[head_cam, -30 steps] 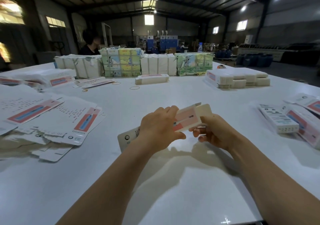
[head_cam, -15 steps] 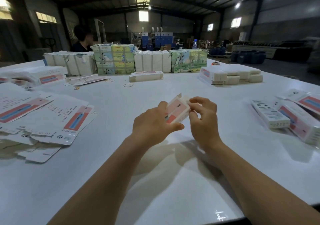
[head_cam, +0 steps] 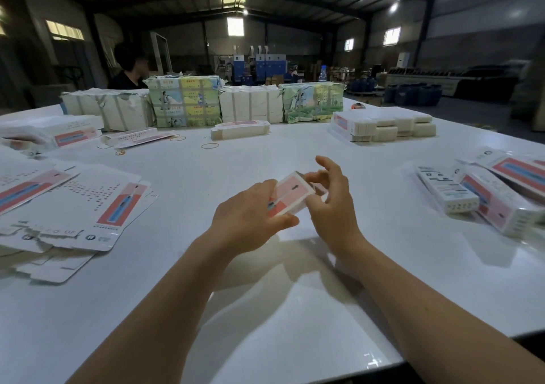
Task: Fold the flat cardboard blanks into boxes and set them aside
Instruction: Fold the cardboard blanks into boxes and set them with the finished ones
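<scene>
Head view: both hands meet over the white table (head_cam: 265,310), working one half-formed box
Box: pink-and-white carton (head_cam: 290,196), held above the tabletop, tilted, far end pointing away from the person
L grip: left hand (head_cam: 250,221) grasps the carton's near end, thumb under the lower edge, fingers over the top face
R grip: right hand (head_cam: 330,203) at the carton's far end, fingers (head_cam: 317,177) curled at the end flap; pinching it or just pushing, cannot tell, contact is partly hidden
Step (my guess): closing the far end, tucking the flap in
How to do it well: keep L grip firm so the sleeve stays square; don't squash the side walls; fold any small side flaps in first, then push the tuck flap w/ fingertips along its crease, straight into the slot
Risk: thin card, so a skewed push prob creases the flap or springs the sleeve flat again
Blanks: flat cardboard blanks (head_cam: 88,212) lie in a loose stack well to the left of L grip
Done pile: finished boxes (head_cam: 483,194) lie to the right of R grip, so set-down is likely on that side
Beyond the grip: rubber bands (head_cam: 210,145) and wrapped bundles (head_cam: 185,101) far across the table; another person (head_cam: 129,68) behind them
</scene>
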The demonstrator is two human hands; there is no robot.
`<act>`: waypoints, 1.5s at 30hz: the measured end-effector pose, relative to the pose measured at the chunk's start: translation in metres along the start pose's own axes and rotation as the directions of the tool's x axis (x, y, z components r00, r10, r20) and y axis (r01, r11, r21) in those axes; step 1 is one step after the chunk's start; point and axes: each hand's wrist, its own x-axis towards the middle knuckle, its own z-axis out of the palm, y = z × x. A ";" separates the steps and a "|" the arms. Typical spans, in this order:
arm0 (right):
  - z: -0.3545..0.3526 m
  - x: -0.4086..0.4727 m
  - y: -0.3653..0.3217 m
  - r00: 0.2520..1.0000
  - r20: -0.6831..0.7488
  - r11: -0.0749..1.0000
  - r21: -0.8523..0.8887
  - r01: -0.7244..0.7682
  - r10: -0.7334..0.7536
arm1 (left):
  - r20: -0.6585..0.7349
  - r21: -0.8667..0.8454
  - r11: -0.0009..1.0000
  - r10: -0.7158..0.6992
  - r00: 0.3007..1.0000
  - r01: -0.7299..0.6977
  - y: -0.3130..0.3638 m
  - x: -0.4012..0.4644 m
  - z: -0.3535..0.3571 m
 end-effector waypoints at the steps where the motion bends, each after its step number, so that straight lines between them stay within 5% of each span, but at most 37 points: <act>1: 0.003 -0.002 0.000 0.997 -0.034 0.995 -0.086 0.060 -0.063 | -0.015 -0.006 1.000 -0.004 1.000 0.004 0.002 0.000 0.000; 9: 0.009 -0.008 -0.001 0.988 0.024 0.956 -0.251 0.154 -0.152 | -0.102 0.107 0.994 0.008 0.995 0.003 0.004 0.000 0.000; 12: 0.005 -0.001 0.000 0.997 -0.068 0.997 -0.073 0.034 -0.039 | -0.111 0.115 0.993 0.003 0.994 0.010 0.000 -0.002 -0.003; 14: -0.001 0.008 0.000 0.983 -0.058 0.977 0.133 -0.166 0.175 | -0.113 0.141 0.990 0.015 0.993 0.001 -0.001 -0.003 -0.004; 16: -0.008 0.016 0.002 0.904 0.183 0.801 0.420 -0.428 0.387 | -0.109 0.168 0.986 0.033 0.993 -0.015 -0.001 -0.003 -0.004; 18: -0.011 0.018 0.003 0.862 0.315 0.693 0.513 -0.506 0.397 | -0.109 0.192 0.981 0.050 0.993 -0.028 -0.001 -0.003 -0.004; 20: -0.007 0.015 0.003 0.920 0.199 0.817 0.425 -0.391 0.337 | -0.101 0.207 0.978 0.058 0.993 -0.036 -0.001 -0.003 -0.003; 22: -0.001 0.008 0.005 0.991 0.050 0.987 0.093 -0.128 0.124 | -0.093 0.235 0.971 0.058 0.994 -0.035 0.001 -0.002 -0.001; 25: 0.008 -0.005 0.004 0.981 0.066 0.926 -0.325 0.194 -0.183 | -0.108 0.293 0.956 0.062 0.992 -0.028 0.006 -0.002 0.004; 29: 0.012 -0.007 0.002 0.976 0.144 0.899 -0.387 0.207 -0.162 | -0.177 0.331 0.943 0.058 0.982 0.004 0.006 -0.003 0.009; 31: 0.014 -0.007 -0.003 0.992 0.111 0.968 -0.237 0.078 -0.053 | -0.208 0.342 0.940 0.062 0.976 0.014 0.005 -0.005 0.009; 33: 0.010 -0.001 -0.009 0.979 0.122 0.977 0.123 -0.175 0.161 | -0.227 0.352 0.936 0.070 0.971 0.015 0.001 -0.006 0.007; 35: 0.000 0.009 -0.010 0.912 0.247 0.765 0.498 -0.409 0.327 | -0.251 0.340 0.940 0.082 0.965 0.008 -0.001 -0.007 0.004; 37: -0.008 0.015 -0.006 0.870 0.320 0.587 0.644 -0.490 0.375 | -0.273 0.330 0.944 0.113 0.955 -0.017 0.000 -0.007 0.005; 40: -0.008 0.016 -0.003 0.877 0.312 0.578 0.662 -0.477 0.365 | -0.279 0.324 0.945 0.130 0.951 -0.034 0.005 -0.005 0.007; 45: -0.002 0.009 -0.004 0.967 0.222 0.902 0.380 -0.204 0.125 | -0.277 0.327 0.944 0.124 0.953 -0.028 -0.002 -0.007 0.005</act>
